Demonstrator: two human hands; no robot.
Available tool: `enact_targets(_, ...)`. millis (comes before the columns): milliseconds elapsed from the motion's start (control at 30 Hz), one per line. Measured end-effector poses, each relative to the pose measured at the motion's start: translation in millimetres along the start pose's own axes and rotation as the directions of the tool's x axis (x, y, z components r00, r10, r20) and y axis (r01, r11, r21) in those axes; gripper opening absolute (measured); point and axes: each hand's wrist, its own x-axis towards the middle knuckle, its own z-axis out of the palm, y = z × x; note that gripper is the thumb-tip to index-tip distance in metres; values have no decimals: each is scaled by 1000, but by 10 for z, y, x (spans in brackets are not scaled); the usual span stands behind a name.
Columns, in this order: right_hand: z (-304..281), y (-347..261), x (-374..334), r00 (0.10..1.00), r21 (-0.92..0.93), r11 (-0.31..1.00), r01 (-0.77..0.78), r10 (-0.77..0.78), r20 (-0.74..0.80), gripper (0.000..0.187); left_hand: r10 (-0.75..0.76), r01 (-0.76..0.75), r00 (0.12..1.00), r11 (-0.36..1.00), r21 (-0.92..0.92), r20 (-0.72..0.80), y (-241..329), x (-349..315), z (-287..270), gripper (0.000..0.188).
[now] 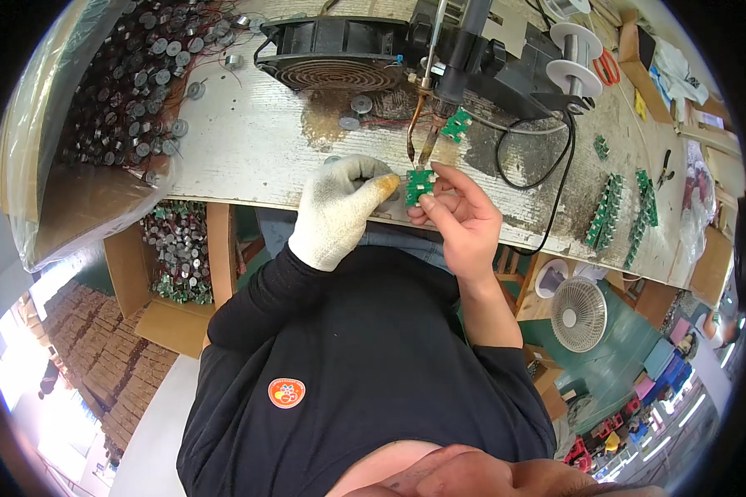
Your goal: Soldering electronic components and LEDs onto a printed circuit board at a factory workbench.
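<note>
A small green circuit board is pinched between the thumb and fingers of my bare right hand, close to the table's near edge. Its upper edge lies right under the hot end of a soldering iron and the thin solder feed tube beside it. My left hand, in a white knit glove with a stained fingertip, is closed in a pinch at the board's left side. What sits between those fingers is too small to make out. Another green board rests just behind the iron.
Many small round motors with wires pile up at the left, beside a plastic-lined carton. A black fan stands at the back, near solder spools. Rows of green boards lie right; a box of finished pieces sits below left.
</note>
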Motion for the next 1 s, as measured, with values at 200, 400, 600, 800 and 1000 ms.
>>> enact_targets(200, 19, -14, 31, 994, -24, 995, 100, -101, -36, 38, 28, -29, 999, 999, -17, -32, 10, -4, 70, 20)
enact_targets(400, 22, -2, 15, 990, -24, 990, 136, -137, -42, 38, -19, 18, 1000, 997, -78, -20, -67, 36, 57, 16)
enact_targets(600, 29, 0, 36, 985, -3, 986, 165, -165, -42, 37, 21, -22, 1000, 997, -77, -13, -49, 30, 67, 16)
enact_targets(800, 31, -3, 54, 981, -14, 983, 184, -185, -59, 38, 13, -13, 1000, 987, -162, -4, -31, 41, 73, 15)
enact_targets(1000, 42, 2, 83, 973, 1, 976, 218, -217, -83, 37, -54, 49, 998, 978, -201, -18, -40, 77, 90, 15)
